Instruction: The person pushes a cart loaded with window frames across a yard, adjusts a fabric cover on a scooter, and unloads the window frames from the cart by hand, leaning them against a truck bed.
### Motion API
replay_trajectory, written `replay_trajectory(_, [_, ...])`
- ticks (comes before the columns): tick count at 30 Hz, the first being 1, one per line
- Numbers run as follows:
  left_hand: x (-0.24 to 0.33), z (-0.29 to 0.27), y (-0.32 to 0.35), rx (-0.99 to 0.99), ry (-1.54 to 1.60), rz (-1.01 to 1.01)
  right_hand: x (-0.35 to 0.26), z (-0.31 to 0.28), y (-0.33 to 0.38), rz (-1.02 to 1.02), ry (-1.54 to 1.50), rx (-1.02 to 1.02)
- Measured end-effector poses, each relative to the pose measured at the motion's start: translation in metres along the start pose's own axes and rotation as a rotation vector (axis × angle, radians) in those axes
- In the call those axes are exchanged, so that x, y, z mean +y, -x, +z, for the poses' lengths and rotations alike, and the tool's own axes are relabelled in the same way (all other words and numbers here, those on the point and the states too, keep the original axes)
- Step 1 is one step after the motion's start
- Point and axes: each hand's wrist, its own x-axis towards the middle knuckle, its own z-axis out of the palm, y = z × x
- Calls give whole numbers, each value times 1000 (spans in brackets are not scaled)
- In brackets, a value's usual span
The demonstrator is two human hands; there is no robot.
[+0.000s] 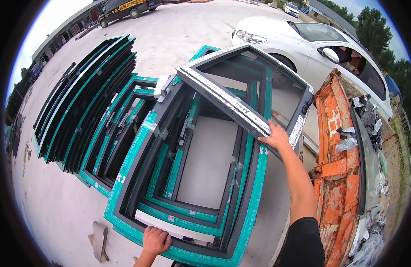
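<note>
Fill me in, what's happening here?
Outdoors, a person has both hands on window-type frames. The left hand is curled over the lower bar of a green-edged frame at the front of a group. The right hand grips the near edge of a dark frame, which slants across that group's upper right; whether it rests there is unclear. More frames stand to the left, an orange container to the right.

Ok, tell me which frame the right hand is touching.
The white-edged frame slanting across the large green-edged frame; the left hand is on that lower one instead.
</note>
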Motion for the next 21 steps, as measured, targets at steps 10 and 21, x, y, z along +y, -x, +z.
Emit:
replay_trajectory(10, [-12, -5, -13, 41, 51, 31, -19, 4, 19, 5, 114, 132])
replay_trajectory(21, [-13, 7, -30, 103, 9, 9, -105, 53, 213, -367, -209, 324])
